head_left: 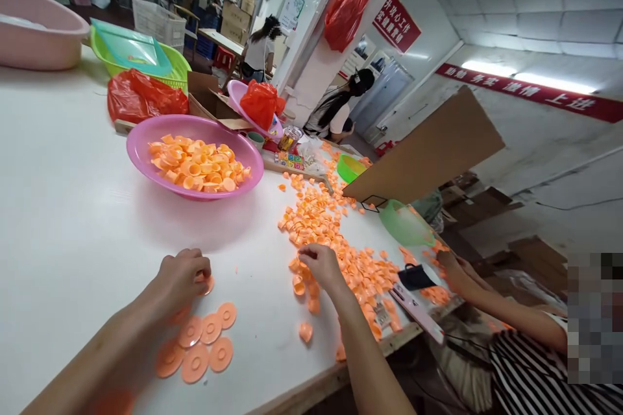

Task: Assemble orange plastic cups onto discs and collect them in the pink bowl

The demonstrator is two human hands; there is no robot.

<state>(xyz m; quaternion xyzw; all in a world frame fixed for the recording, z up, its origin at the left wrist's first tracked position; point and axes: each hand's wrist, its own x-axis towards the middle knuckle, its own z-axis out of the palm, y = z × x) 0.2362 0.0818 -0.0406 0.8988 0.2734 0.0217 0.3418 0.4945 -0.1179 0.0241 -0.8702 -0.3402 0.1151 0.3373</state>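
My left hand (182,275) is closed low over the white table, its fingertips on a flat round orange disc (209,285). Just below it, several more discs (195,363) with raised rings lie flat in a cluster. My right hand (322,266) has its fingers pinched together at the near left edge of a pile of small orange cup-shaped pieces (316,224); whatever is between the fingertips is hidden. One loose orange cup (305,332) lies apart, below that hand. Beyond my hands, a pink basin (139,155) holds many of the orange cups.
At right, a co-worker's hands (455,269) work at the table edge. Near them are a phone (418,314), a black pouch (416,277) and a translucent green basin (406,224). A cardboard sheet (428,149) stands tilted. Red bags (146,97) and a green basket (180,68) sit at back left.
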